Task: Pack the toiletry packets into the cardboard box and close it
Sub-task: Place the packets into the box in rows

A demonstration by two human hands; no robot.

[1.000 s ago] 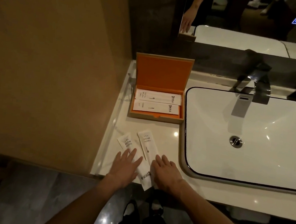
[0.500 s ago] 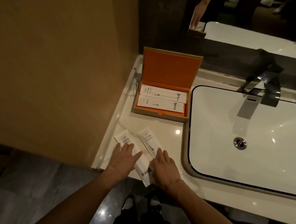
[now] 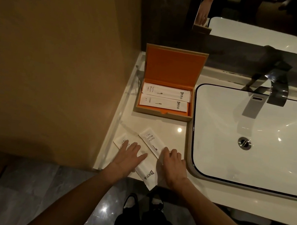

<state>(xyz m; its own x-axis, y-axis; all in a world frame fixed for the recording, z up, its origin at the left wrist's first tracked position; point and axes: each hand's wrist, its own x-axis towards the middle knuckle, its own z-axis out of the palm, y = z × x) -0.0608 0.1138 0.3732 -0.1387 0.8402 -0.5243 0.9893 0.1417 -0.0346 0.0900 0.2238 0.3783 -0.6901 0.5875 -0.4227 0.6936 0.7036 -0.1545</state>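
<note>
Pale glossy countertop (image 3: 163, 122), wedged between a tan wall on the left and a white basin (image 3: 253, 141) set into it on the right. At the back, an open cardboard box (image 3: 163, 112) with orange lining, sitting flat, lid upright. Nearer the front edge, two white packets side by side, angled: left packet (image 3: 121, 141) (print mostly hidden), and toothbrush packet (image 3: 150, 141), its near end poking past the counter edge. Both hands pressed flat on them.

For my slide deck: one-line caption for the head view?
Left hand and right hand rest flat on two packets before an open orange-lined box holding two more.
</note>
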